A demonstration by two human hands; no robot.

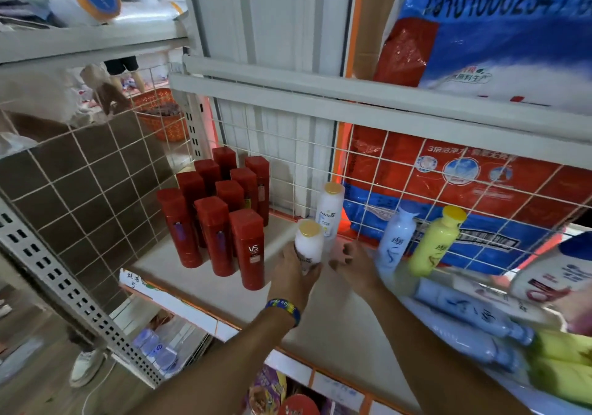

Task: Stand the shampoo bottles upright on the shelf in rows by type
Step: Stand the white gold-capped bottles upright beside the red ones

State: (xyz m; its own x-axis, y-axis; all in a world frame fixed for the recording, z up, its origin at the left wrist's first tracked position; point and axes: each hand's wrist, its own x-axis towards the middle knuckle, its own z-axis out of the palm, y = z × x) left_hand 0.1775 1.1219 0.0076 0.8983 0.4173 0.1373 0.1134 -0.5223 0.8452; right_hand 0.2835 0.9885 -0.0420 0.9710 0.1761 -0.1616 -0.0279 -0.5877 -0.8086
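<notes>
Head view: the white gold-capped bottle (pixel 308 245) is being gripped around its lower body by the left hand (pixel 293 275), upright over the shelf (pixel 192 275), just in front of a second white bottle (pixel 330 212). The right hand (pixel 352 262) is being held alongside, fingers loose, grasping nothing. The smooth, stiff plastic is being judged slippery and fairly heavy if full, so a mid-body hold is advised. Red bottles (pixel 221 235) are standing in rows to the left.

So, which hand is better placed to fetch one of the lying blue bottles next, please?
The right hand: empty and nearer those blue bottles; the left hand grips a white bottle.
</notes>
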